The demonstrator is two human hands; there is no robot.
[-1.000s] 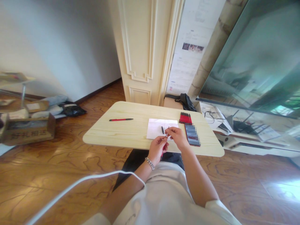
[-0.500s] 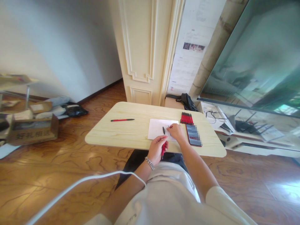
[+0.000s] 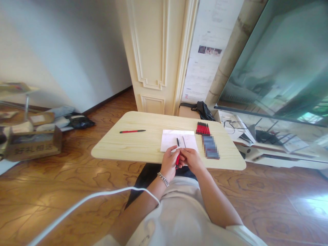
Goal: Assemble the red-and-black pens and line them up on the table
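My left hand (image 3: 169, 160) is closed around a red pen barrel (image 3: 177, 160), which points down toward my lap at the table's near edge. Fingertips of my right hand (image 3: 192, 159) are pinched together at the barrel's upper end, touching the left fingers; what they pinch is hidden. Just beyond both hands, a white sheet of paper (image 3: 167, 136) carries a short black pen part (image 3: 178, 141) and a thin dark pen refill (image 3: 183, 141). To the left lies a whole red and black pen (image 3: 132, 131).
A row of several red pens (image 3: 203, 128) lies at the table's right, with a phone (image 3: 210, 147) just below it. The pale wooden table (image 3: 146, 150) has rounded corners. A white cable (image 3: 102, 194) runs past my left forearm. An open cardboard box (image 3: 36, 143) stands on the floor.
My right hand has come back from the paper to the barrel in my left hand. The thin refill it was touching now lies uncovered on the paper.
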